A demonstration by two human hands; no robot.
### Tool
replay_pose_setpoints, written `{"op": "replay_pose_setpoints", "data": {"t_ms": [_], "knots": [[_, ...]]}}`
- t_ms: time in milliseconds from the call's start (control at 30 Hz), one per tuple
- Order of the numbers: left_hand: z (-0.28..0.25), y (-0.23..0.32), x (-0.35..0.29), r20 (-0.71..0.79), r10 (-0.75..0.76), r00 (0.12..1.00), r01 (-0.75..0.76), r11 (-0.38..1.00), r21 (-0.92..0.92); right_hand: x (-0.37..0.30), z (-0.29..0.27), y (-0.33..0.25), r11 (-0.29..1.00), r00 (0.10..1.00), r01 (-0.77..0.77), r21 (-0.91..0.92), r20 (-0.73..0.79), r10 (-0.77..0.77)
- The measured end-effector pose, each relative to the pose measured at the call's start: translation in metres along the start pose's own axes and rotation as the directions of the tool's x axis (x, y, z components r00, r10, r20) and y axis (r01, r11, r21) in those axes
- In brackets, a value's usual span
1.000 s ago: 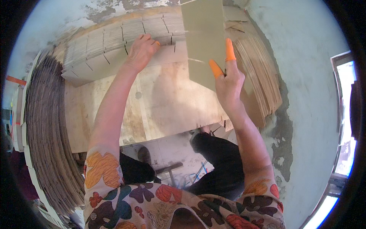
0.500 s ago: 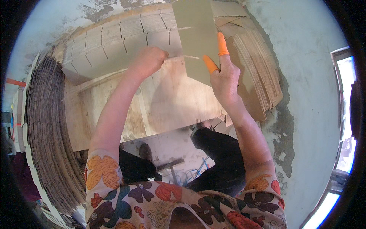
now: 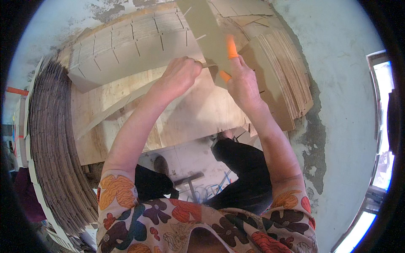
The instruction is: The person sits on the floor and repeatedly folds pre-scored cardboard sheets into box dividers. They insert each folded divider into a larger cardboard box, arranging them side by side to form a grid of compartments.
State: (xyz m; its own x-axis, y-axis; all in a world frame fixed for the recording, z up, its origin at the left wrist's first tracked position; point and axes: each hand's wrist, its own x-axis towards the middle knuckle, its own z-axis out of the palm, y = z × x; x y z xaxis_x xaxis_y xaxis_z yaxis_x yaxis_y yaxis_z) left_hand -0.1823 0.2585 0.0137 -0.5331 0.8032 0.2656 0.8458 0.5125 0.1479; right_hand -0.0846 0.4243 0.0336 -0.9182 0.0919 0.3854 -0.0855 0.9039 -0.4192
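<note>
My left hand (image 3: 181, 75) is closed on a long, narrow cardboard strip (image 3: 114, 107), seen nearly edge-on. Its left end slants down over the wooden board, and its right end meets the lower part of a slotted cardboard piece (image 3: 201, 27). That wider piece is gripped in my right hand (image 3: 244, 86), between thumb and forefinger, both in orange finger covers. Light slits show across the piece. Whether the strip sits inside a slit or only touches it, I cannot tell. Behind my left hand stands a row of slotted cardboard strips (image 3: 126, 59), packed tightly together.
A wooden board (image 3: 181, 120) forms the work surface. Cardboard sheets are stacked at the right (image 3: 280, 71), and a tall dark-edged cardboard stack (image 3: 55, 139) is on the left. A peeling wall (image 3: 341, 105) rises at the right. My legs are below the board's near edge.
My left hand has moved right and slightly down, bringing the strip away from the row, its left end lower. My right hand has shifted left, and its cardboard piece has tilted further left.
</note>
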Motion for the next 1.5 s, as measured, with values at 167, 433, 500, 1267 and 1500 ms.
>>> {"op": "replay_pose_setpoints", "data": {"t_ms": [167, 433, 500, 1267, 1500], "knots": [[0.009, -0.005, -0.002, 0.000, -0.006, 1.000, 0.006, 1.000, -0.023, -0.002, 0.000, -0.005, 0.995, 0.998, -0.049, 0.092, 0.031, 0.046], [0.000, 0.002, -0.004, 0.019, -0.025, 0.999, 0.026, 0.999, -0.032, -0.003, 0.002, -0.005, 1.000, 1.000, -0.018, -0.019, 0.015, 0.018], [-0.001, -0.001, -0.008, -0.012, -0.011, 1.000, 0.010, 1.000, -0.016, -0.003, 0.002, -0.005, 1.000, 1.000, -0.025, -0.002, 0.010, 0.025], [0.037, -0.118, 0.039, -0.234, -0.230, 0.945, 0.291, 0.915, 0.277, -0.021, 0.018, 0.003, 0.991, 0.996, -0.074, 0.110, 0.060, 0.068], [0.031, -0.126, 0.035, -0.195, -0.179, 0.964, 0.220, 0.952, 0.212, -0.021, 0.016, 0.000, 0.986, 0.996, -0.070, 0.152, 0.065, 0.061]]}}
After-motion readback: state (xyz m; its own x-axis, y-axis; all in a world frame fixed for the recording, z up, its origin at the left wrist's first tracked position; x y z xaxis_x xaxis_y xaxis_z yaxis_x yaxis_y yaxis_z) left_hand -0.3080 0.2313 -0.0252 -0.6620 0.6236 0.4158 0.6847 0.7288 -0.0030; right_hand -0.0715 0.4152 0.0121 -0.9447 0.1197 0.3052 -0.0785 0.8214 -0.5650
